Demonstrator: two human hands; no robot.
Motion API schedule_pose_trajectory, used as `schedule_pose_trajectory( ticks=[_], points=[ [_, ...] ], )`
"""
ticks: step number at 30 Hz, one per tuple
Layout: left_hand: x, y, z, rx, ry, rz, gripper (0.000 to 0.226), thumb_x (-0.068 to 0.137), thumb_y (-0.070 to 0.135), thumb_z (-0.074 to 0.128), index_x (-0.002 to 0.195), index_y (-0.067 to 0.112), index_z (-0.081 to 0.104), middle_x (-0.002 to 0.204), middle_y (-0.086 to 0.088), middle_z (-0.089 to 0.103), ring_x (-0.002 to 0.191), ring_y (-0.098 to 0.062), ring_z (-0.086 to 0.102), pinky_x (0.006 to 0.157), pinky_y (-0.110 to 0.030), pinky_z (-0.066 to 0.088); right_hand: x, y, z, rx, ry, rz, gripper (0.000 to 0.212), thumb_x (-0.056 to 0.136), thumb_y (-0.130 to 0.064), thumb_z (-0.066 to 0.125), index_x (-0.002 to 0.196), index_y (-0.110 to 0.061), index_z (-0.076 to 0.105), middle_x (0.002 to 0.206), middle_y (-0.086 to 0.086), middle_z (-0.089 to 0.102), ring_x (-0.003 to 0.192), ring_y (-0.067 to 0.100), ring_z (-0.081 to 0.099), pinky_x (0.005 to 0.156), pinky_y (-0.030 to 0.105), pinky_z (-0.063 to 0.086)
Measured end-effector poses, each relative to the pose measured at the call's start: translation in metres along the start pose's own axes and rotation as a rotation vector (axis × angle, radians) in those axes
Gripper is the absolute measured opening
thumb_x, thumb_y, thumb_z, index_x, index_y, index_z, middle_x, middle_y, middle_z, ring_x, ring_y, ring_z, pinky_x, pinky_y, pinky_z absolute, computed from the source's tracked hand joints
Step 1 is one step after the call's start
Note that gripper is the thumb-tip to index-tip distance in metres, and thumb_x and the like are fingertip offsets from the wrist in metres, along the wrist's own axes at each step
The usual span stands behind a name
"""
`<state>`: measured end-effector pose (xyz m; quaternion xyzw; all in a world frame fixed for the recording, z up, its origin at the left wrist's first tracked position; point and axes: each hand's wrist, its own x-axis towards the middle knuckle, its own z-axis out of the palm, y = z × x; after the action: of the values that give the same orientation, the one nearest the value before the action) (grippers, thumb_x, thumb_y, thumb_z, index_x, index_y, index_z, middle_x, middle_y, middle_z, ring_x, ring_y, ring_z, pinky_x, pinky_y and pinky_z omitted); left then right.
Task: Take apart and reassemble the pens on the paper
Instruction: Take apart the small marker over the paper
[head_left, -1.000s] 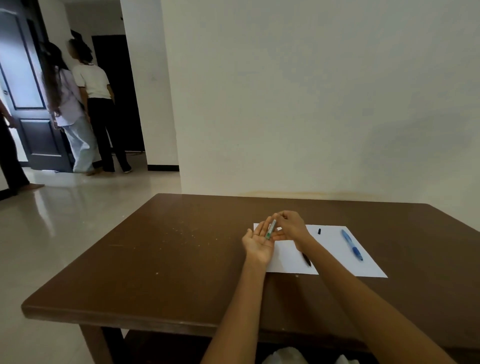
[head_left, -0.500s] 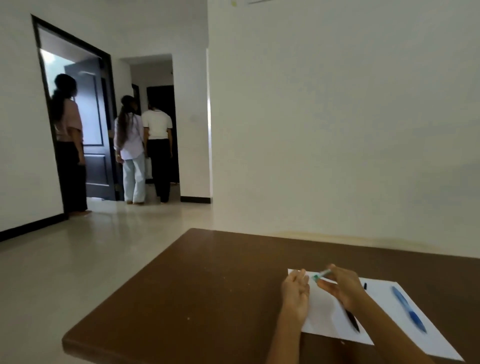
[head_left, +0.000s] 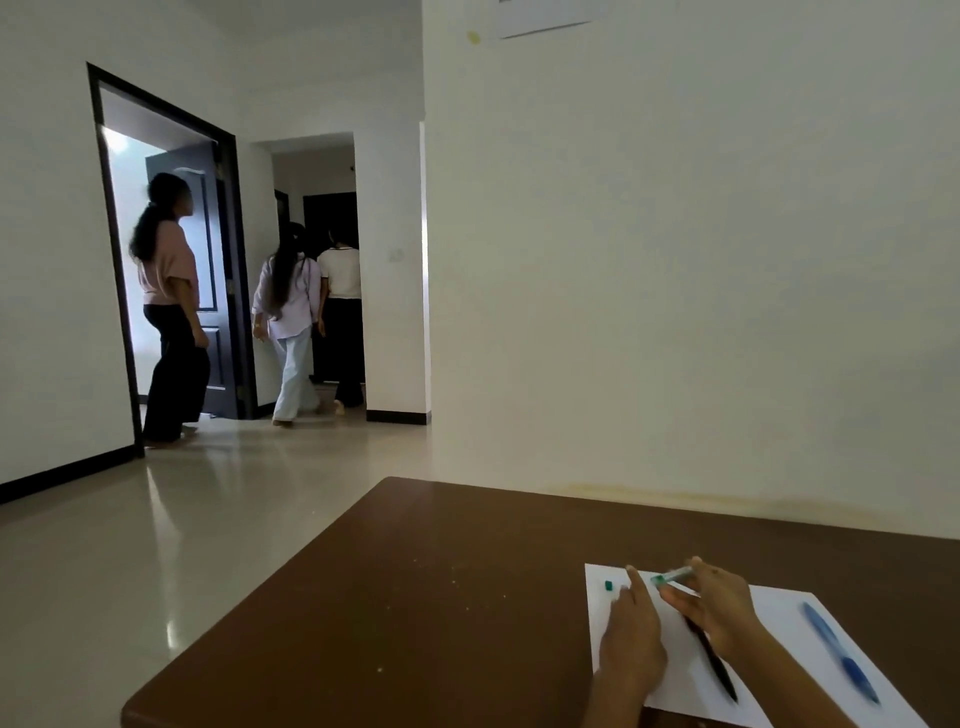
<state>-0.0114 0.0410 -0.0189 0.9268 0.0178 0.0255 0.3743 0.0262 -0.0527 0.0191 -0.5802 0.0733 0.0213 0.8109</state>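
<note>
A white sheet of paper (head_left: 769, 670) lies at the lower right of the brown table (head_left: 441, 587). My right hand (head_left: 719, 608) pinches a clear pen barrel with a green tip (head_left: 670, 576) above the paper. My left hand (head_left: 631, 631) hovers over the paper's left part, fingers fairly straight, fingertips close to the barrel's green end. A small green piece (head_left: 609, 585) lies on the paper near its far left corner. A black pen (head_left: 714, 660) lies on the paper between my forearms. A blue pen (head_left: 839, 652) lies on the paper's right side.
A white wall rises just behind the table. To the left is open tiled floor (head_left: 182, 545), a dark doorway (head_left: 171, 249) and three people (head_left: 291, 322) standing or walking away. The table's left edge is near my left hand.
The camera has tilted up and to the left, so the table has dropped low in view. My left hand turned palm down over the paper. A small green piece now lies on the paper.
</note>
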Motion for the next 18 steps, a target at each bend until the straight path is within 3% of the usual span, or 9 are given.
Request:
schedule_pose_trajectory(
  ticks=[4, 6, 9, 10, 11, 13, 14, 16, 18],
  points=[
    [0.004, 0.0, 0.0, -0.033, -0.01, -0.032, 0.074, 0.098, 0.018, 0.044, 0.149, 0.013, -0.009, 0.157, -0.009, 0.015, 0.142, -0.022, 0.024, 0.117, -0.035, 0.023, 0.0, -0.001, 0.0, 0.015, 0.03, 0.05, 0.016, 0.098, -0.008, 0.048, 0.106, 0.005, 0.054, 0.11, 0.027, 0.057, 0.09, 0.039, 0.059, 0.059, 0.034, 0.057],
    [0.006, 0.001, -0.003, -0.055, -0.017, -0.041, 0.074, 0.097, 0.016, 0.043, 0.149, 0.013, -0.011, 0.157, -0.008, 0.017, 0.142, -0.021, 0.025, 0.116, -0.034, 0.024, 0.0, -0.002, 0.002, 0.025, 0.04, 0.069, 0.017, 0.097, -0.008, 0.048, 0.107, 0.004, 0.054, 0.109, 0.027, 0.056, 0.097, 0.04, 0.057, 0.058, 0.033, 0.058],
    [0.007, 0.001, -0.005, -0.131, 0.003, -0.02, 0.069, 0.098, 0.013, 0.039, 0.149, 0.013, -0.008, 0.154, -0.007, 0.025, 0.137, -0.019, 0.033, 0.113, -0.029, 0.028, 0.001, -0.002, 0.003, 0.043, 0.063, 0.085, 0.027, 0.097, -0.008, 0.049, 0.117, 0.009, 0.054, 0.115, 0.029, 0.057, 0.106, 0.043, 0.059, 0.081, 0.04, 0.054],
    [0.007, 0.0, -0.006, -0.168, 0.026, -0.013, 0.067, 0.098, 0.013, 0.039, 0.149, 0.014, -0.004, 0.153, -0.006, 0.029, 0.136, -0.018, 0.034, 0.112, -0.027, 0.029, 0.0, -0.002, 0.003, 0.061, 0.068, 0.091, 0.027, 0.097, -0.009, 0.049, 0.117, 0.009, 0.054, 0.11, 0.028, 0.058, 0.098, 0.039, 0.061, 0.079, 0.038, 0.055],
    [0.008, -0.001, -0.006, -0.218, 0.055, -0.003, 0.064, 0.098, 0.013, 0.041, 0.15, 0.014, 0.004, 0.151, -0.005, 0.032, 0.136, -0.017, 0.035, 0.111, -0.025, 0.029, 0.0, -0.002, 0.003, 0.08, 0.062, 0.1, 0.025, 0.097, -0.009, 0.049, 0.115, 0.007, 0.055, 0.1, 0.026, 0.06, 0.084, 0.032, 0.062, 0.067, 0.031, 0.058],
    [0.012, -0.003, -0.008, -0.338, 0.141, 0.034, 0.052, 0.096, 0.013, 0.046, 0.145, 0.015, 0.029, 0.144, -0.003, 0.042, 0.13, -0.012, 0.041, 0.105, -0.019, 0.035, 0.0, -0.001, 0.002, 0.115, 0.04, 0.136, 0.016, 0.097, -0.009, 0.05, 0.103, 0.004, 0.057, 0.08, 0.019, 0.057, 0.066, 0.022, 0.054, 0.04, 0.019, 0.053],
    [0.013, -0.003, -0.01, -0.402, 0.182, 0.056, 0.044, 0.094, 0.011, 0.05, 0.137, 0.016, 0.043, 0.138, -0.003, 0.05, 0.122, -0.009, 0.048, 0.098, -0.014, 0.04, 0.001, -0.001, 0.002, 0.127, 0.028, 0.158, 0.014, 0.097, -0.008, 0.05, 0.095, 0.004, 0.057, 0.075, 0.018, 0.055, 0.063, 0.02, 0.053, 0.035, 0.017, 0.049],
    [0.016, -0.003, -0.016, -0.524, 0.236, 0.104, 0.031, 0.09, 0.007, 0.056, 0.119, 0.016, 0.061, 0.122, -0.005, 0.063, 0.104, -0.007, 0.058, 0.086, -0.011, 0.048, 0.002, -0.001, 0.003, 0.127, -0.011, 0.191, 0.019, 0.096, -0.007, 0.051, 0.082, 0.002, 0.057, 0.071, 0.017, 0.055, 0.056, 0.018, 0.054, 0.034, 0.015, 0.048],
    [0.017, -0.002, -0.018, -0.608, 0.269, 0.142, 0.027, 0.086, 0.004, 0.061, 0.105, 0.021, 0.069, 0.108, -0.004, 0.07, 0.095, -0.009, 0.064, 0.086, -0.02, 0.053, 0.004, 0.0, 0.004, 0.116, -0.075, 0.213, 0.02, 0.096, -0.008, 0.052, 0.079, 0.003, 0.058, 0.069, 0.016, 0.055, 0.053, 0.017, 0.053, 0.036, 0.015, 0.048]
  ],
)
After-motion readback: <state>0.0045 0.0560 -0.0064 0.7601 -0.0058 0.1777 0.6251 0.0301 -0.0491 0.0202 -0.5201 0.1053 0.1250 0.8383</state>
